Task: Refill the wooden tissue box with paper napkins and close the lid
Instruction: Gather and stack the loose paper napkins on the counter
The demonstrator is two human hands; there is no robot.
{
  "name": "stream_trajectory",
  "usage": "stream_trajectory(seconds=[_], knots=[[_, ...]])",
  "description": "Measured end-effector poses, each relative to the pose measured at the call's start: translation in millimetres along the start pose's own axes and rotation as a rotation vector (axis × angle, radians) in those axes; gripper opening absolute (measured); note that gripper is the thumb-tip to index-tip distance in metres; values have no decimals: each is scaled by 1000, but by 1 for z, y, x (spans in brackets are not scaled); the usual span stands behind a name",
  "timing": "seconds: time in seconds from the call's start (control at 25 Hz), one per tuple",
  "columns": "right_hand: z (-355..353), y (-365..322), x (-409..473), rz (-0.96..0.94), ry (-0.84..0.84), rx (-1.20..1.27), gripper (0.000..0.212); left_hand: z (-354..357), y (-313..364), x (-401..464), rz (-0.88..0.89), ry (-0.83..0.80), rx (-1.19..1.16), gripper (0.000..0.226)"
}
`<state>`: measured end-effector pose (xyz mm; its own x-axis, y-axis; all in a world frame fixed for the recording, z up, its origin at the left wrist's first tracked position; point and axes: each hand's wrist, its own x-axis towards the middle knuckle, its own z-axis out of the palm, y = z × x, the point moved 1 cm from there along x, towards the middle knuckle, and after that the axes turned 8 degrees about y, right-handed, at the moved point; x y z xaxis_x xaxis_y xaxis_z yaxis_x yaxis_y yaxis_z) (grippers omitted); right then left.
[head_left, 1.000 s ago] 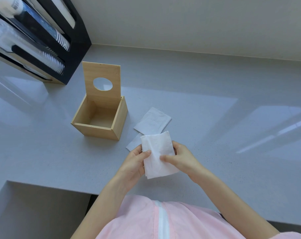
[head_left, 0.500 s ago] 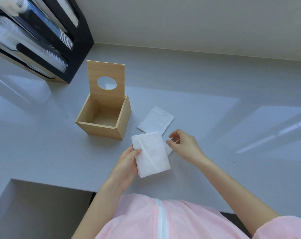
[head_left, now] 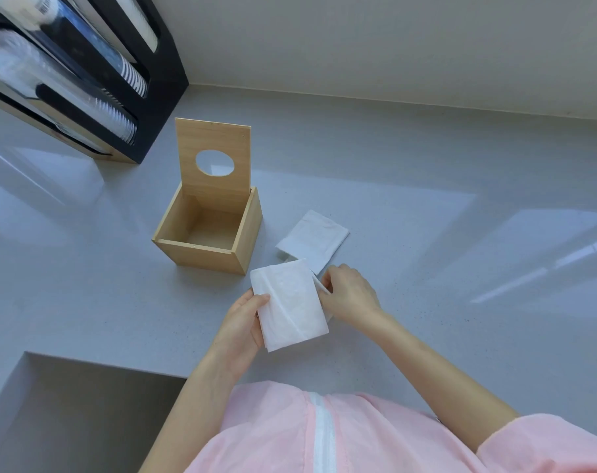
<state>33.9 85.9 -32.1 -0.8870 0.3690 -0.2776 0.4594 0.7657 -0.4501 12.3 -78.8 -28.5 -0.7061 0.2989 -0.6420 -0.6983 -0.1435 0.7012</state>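
The wooden tissue box (head_left: pixel 206 257) stands on the grey counter with nothing inside it. Its lid (head_left: pixel 213 186), which has a round hole, is raised upright at the back. My left hand (head_left: pixel 242 319) grips a white stack of napkins (head_left: pixel 288 303) by its left edge, just in front and to the right of the box. My right hand (head_left: pixel 350 295) is right of the stack, its fingertips pinching the edge of a loose napkin (head_left: pixel 321 286) that lies mostly hidden under the stack. Another folded napkin (head_left: pixel 312 240) rests flat on the counter beside the box.
A black dispenser (head_left: pixel 153 80) holding sleeves of cups stands at the back left against the wall. A sunken recess (head_left: pixel 68 404) cuts into the counter's front edge at the lower left. Bare counter (head_left: pixel 461 268) stretches to the right.
My right hand let go of the stack and came down onto the loose napkin beside it. My left hand now holds the stack alone, slightly nearer the box.
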Motion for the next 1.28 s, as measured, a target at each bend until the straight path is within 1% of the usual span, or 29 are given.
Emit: stream_trajectory(seconds=[0.04, 0.16, 0.28, 0.4, 0.48, 0.68, 0.8, 0.88, 0.92, 0.96, 1.04, 1.12, 1.28], knots=[[-3, 2, 1, 23, -2, 66, 6, 0, -1, 0, -2, 5, -8, 27], [-15, 13, -2, 117, -31, 318, 3, 0, -2, 1, -5, 11, -12, 27], [-31, 26, -10, 155, -19, 525, 14, 3, -2, 2, -5, 7, 6, 26], [-47, 34, -16, 178, 31, 668, 18, 6, -2, 3, -10, -1, 14, 26], [-56, 37, -19, 186, 26, 773, 20, 7, -2, 3, -12, -6, 24, 27], [-63, 20, -25, 163, -87, 1099, 21, 15, -1, 4, -19, -10, 41, 30], [-54, 5, -29, 157, -230, 1272, 19, 20, -1, 6, 4, -45, 56, 33], [-50, -3, -32, 154, -334, 1418, 24, 20, -3, 7, 32, -73, 102, 34], [-47, -6, -33, 151, -353, 1440, 26, 21, -3, 8, 50, -95, 125, 35], [-44, -7, -34, 156, -340, 1411, 26, 22, -3, 8, 62, -111, 139, 35], [-36, -7, -35, 204, -275, 1302, 20, 24, -2, 6, 57, -96, 135, 31], [-27, -5, -37, 256, -229, 1220, 16, 26, 0, 5, 49, -59, 111, 32], [-16, 2, -41, 335, -90, 1134, 15, 27, 1, 5, 51, -28, 32, 35]])
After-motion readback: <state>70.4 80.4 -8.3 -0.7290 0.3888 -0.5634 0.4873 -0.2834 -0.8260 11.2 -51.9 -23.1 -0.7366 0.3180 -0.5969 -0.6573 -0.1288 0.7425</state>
